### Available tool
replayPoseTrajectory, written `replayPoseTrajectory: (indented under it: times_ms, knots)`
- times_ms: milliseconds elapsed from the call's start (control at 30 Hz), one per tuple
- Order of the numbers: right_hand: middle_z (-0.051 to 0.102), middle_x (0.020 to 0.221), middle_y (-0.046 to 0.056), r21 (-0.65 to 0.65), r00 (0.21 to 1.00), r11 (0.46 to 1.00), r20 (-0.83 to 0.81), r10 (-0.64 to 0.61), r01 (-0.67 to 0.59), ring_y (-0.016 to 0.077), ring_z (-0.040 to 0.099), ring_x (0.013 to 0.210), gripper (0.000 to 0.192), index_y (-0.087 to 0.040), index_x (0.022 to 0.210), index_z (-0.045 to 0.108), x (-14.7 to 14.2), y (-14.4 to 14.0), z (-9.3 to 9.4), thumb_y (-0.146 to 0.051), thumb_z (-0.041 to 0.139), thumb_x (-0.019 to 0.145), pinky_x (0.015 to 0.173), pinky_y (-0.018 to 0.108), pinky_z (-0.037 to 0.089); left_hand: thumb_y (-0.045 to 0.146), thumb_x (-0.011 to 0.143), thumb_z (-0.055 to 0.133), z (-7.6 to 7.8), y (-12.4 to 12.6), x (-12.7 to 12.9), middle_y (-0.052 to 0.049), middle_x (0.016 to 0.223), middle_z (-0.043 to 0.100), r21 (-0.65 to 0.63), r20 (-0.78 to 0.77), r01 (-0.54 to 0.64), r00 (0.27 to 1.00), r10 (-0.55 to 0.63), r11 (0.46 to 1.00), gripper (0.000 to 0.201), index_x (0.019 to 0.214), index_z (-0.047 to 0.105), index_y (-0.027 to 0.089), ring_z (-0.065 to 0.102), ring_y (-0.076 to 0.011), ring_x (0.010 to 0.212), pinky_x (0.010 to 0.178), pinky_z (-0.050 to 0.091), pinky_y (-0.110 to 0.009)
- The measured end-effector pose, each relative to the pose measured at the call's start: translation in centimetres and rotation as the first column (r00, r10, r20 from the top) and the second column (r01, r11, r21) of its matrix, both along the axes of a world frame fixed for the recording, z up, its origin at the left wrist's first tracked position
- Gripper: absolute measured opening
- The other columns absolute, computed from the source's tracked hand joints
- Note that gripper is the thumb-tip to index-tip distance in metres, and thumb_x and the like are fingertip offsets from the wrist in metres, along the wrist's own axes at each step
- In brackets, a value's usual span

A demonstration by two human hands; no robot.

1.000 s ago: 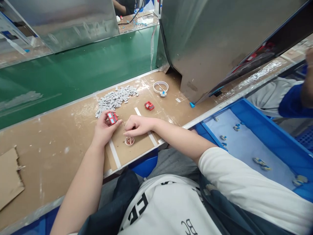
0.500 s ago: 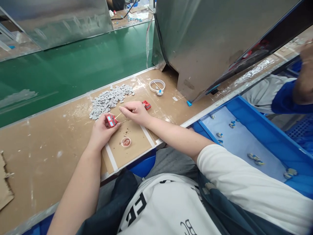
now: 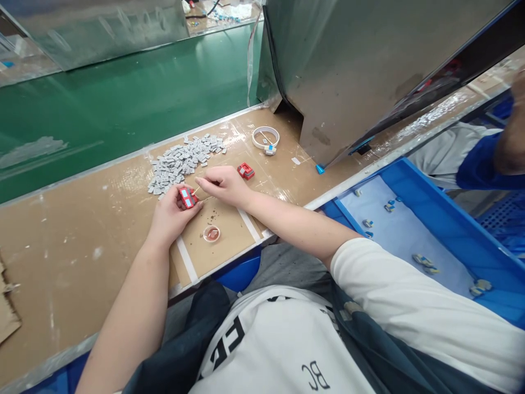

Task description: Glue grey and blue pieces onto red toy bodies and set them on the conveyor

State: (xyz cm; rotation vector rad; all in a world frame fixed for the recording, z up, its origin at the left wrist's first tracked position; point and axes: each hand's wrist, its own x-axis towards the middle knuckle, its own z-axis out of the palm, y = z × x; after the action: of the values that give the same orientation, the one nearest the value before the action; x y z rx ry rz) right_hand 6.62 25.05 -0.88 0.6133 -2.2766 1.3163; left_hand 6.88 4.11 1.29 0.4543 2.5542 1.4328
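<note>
Between the fingers and thumb of my left hand [image 3: 171, 214] is a small red toy car body [image 3: 188, 198] with pale blue windows and a grey edge. My right hand [image 3: 225, 186] pinches a thin wooden stick [image 3: 197, 190], whose tip is at the right side of the car body. Just beyond my right hand another red toy car part [image 3: 246, 171] lies on the table. A small clear cup [image 3: 211, 233] of reddish-brown liquid stands on the cardboard nearer to me. Behind my hands spreads a heap of small grey plastic pieces [image 3: 180, 161].
A white ring [image 3: 266, 129] with a stick across it lies at the back, a small grey-and-blue piece at its rim. A metal housing [image 3: 348, 71] rises at the right. A blue tray [image 3: 455, 213] with several small parts is beside me; another person's arm [image 3: 508, 142] shows beyond.
My right hand has shifted slightly left, bringing the stick closer against the car body. The view has tilted a little; the left hand still holds the car body.
</note>
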Motion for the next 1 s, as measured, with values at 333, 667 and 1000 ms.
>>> replayPoseTrajectory:
  times_ms: [333,667,1000]
  knots:
    - [0.038,0.065,-0.004,0.085,1.000,0.996,0.020,0.017,-0.019,0.0116,0.037,0.068,0.052,-0.025,0.069,0.023,0.0,0.0,-0.1,-0.032,0.053,0.110,0.070,0.029,0.030,0.049,0.075,0.090,-0.3,0.0,-0.1,0.001,0.090,0.073,0.026,-0.020,0.004,1.000,-0.003,1.000,0.051,0.111,0.065,0.024,0.071,-0.0219,0.081,0.076,0.060,-0.034]
    - [0.037,0.068,-0.004,-0.028,1.000,0.999,-0.015,0.026,-0.026,0.0117,0.039,0.069,0.049,-0.025,0.071,0.024,0.5,0.4,0.5,-0.038,0.045,0.114,0.072,0.029,0.034,0.048,0.073,0.092,-0.2,0.1,-0.2,0.000,0.094,0.074,0.064,0.024,-0.007,1.000,0.005,0.998,0.053,0.112,0.065,0.024,0.073,-0.0223,0.086,0.084,0.063,-0.037]
    - [0.033,0.063,-0.006,0.143,0.712,0.708,0.302,0.634,-0.692,0.0098,0.033,0.061,0.058,-0.022,0.063,0.035,2.5,1.5,2.1,-0.053,0.057,0.107,0.065,0.029,0.028,0.049,0.074,0.092,-0.7,-0.3,-1.0,-0.004,0.106,0.077,0.275,0.043,-0.089,0.996,0.081,0.957,0.061,0.121,0.063,0.023,0.076,-0.0237,0.101,0.098,0.063,-0.041]
